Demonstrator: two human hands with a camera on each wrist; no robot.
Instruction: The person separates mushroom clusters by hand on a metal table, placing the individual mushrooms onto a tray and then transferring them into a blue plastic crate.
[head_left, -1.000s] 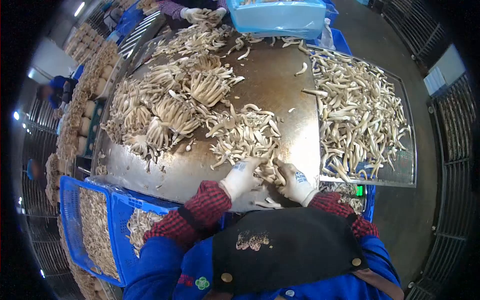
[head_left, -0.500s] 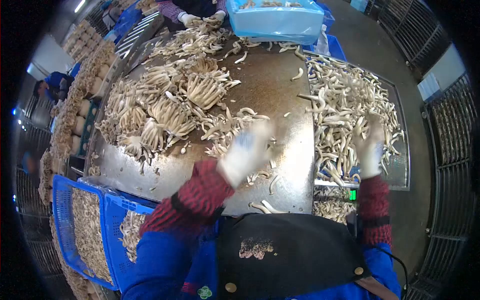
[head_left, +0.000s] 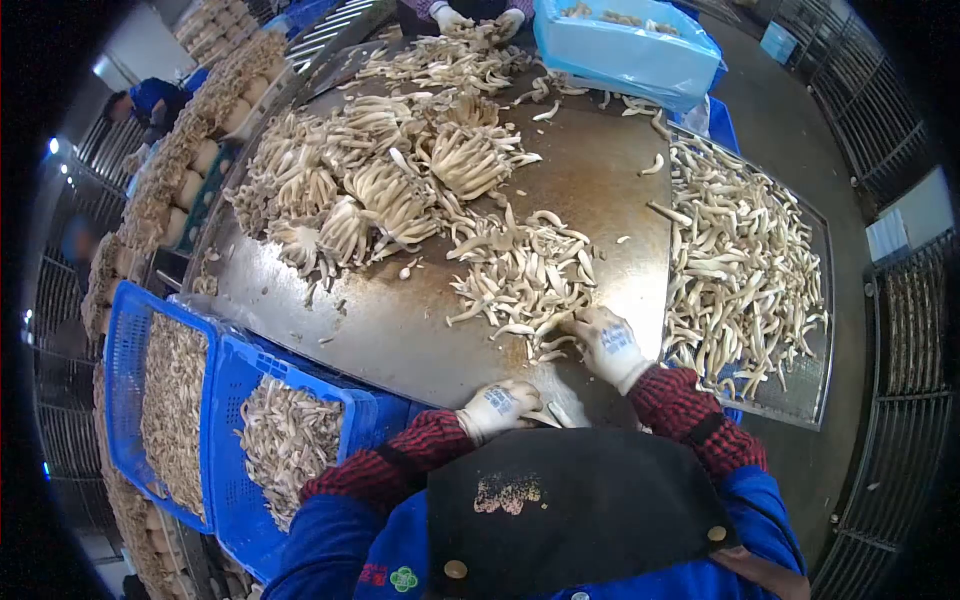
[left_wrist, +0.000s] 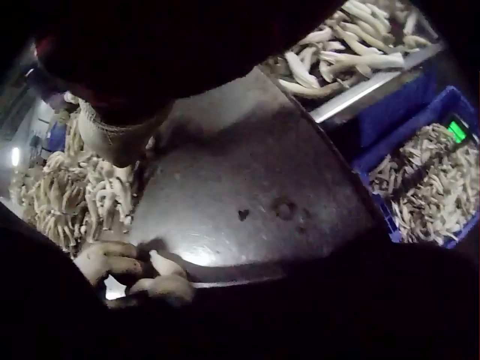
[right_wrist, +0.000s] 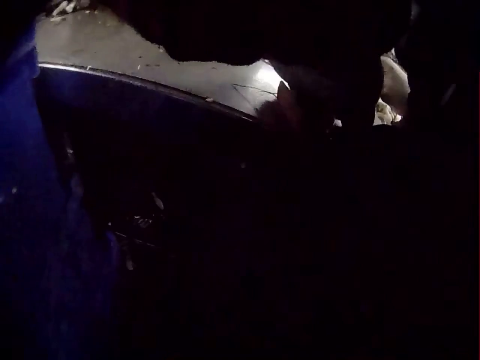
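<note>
Sorting loose mushrooms (head_left: 520,275) on the steel table (head_left: 400,330), I am judging this the gathering step. My left hand (head_left: 500,408) is curling round 1 or 2 stems at the table's near edge; my right hand (head_left: 605,340) is resting with relaxed fingers against the pile's near side. Next I am needing a firmer scoop there.

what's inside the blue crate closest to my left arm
The blue crate holds a heap of loose pale mushrooms. What lies beneath the heap, and the crate's floor, is covered.
</note>
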